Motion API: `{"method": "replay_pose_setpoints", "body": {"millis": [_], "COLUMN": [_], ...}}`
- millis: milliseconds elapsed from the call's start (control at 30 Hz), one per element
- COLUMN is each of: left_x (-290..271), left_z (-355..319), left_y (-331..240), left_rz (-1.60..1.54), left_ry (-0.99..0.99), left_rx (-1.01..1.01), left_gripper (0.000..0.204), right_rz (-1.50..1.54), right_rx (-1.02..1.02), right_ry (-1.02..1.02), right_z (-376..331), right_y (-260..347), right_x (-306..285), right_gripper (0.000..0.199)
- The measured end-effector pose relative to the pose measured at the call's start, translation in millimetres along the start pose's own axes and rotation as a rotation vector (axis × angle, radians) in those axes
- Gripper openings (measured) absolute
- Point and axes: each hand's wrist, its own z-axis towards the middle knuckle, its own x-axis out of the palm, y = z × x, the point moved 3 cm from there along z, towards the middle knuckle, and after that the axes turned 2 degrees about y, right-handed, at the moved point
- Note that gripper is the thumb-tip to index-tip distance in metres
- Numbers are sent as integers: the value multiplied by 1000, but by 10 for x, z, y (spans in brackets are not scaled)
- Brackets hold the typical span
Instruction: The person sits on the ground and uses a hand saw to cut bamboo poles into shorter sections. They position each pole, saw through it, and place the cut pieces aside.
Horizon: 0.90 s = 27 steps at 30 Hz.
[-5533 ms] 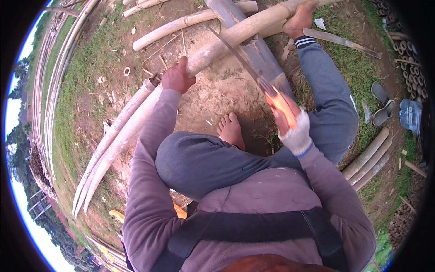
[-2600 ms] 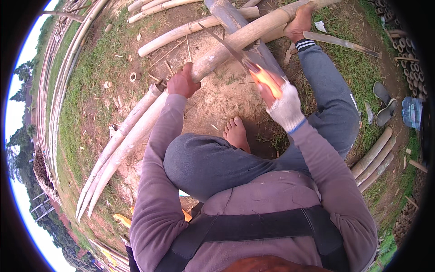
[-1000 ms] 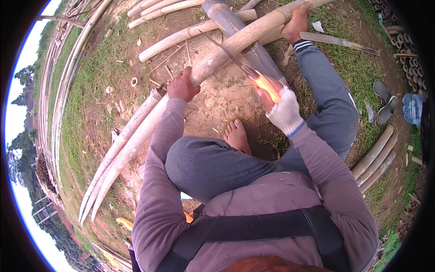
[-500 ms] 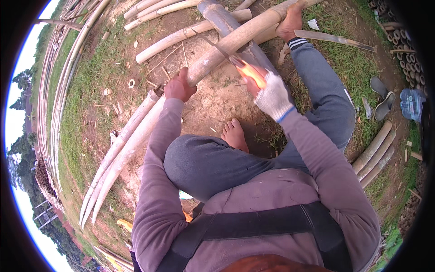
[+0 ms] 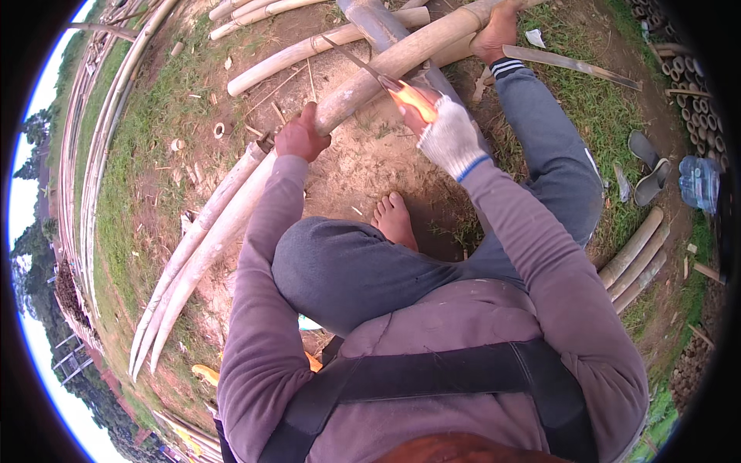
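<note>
Two hands are at work, each with its grip clamped on something: the right hand [image 5: 444, 135], in a white knitted glove with a blue cuff edge and bare fingers, is wrapped around the orange handle of one handsaw [image 5: 343, 51], and the bare left hand [image 5: 303, 137] clasps the near end of one bamboo pole [image 5: 401, 60]. That pole slants away across one thicker greyish pole [image 5: 378, 27], with the saw blade lying across it between the two hands. Two bare feet show: the right foot [image 5: 496, 35] against the far stretch of the bamboo pole, the left foot [image 5: 395, 220] on bare soil. One more pale pole [image 5: 297, 60] lies beyond the work, and at least two long poles [image 5: 197, 235] run from beside the left hand toward the ground's lower left. Toward the right edge of the ground there are one split strip [image 5: 571, 65], two grey shoes [image 5: 648, 166], three short lengths of bamboo [image 5: 634, 258], one bluish clear plastic container [image 5: 699, 185] and a stack of cut tubes [image 5: 698, 116], too many to count. The ground [image 5: 363, 170] is brown soil dusted with pale shavings between the feet and the poles, and patchy grass around. Outdoors, long poles [image 5: 93, 154] line the left edge, with trees and bright sky past them.
</note>
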Motion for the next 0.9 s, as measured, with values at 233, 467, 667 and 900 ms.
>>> {"method": "replay_pose_setpoints", "body": {"millis": [233, 467, 667, 900], "left_x": [49, 41, -7, 45], "left_z": [-30, 16, -5, 11], "left_y": [-35, -57, 6, -3], "left_rz": [31, 6, -16, 1], "left_ry": [-37, -17, -7, -12], "left_rx": [7, -4, 14, 27], "left_gripper": [73, 75, 71, 70], "right_rz": [140, 88, 140, 200], "right_rx": [-122, -31, -22, 8], "right_ry": [-11, -65, 34, -52], "right_z": [-1485, -855, -990, -1034], "right_y": [-121, 19, 27, -63], "right_x": [-738, -478, -417, -351], "right_gripper": [43, 39, 34, 31]}}
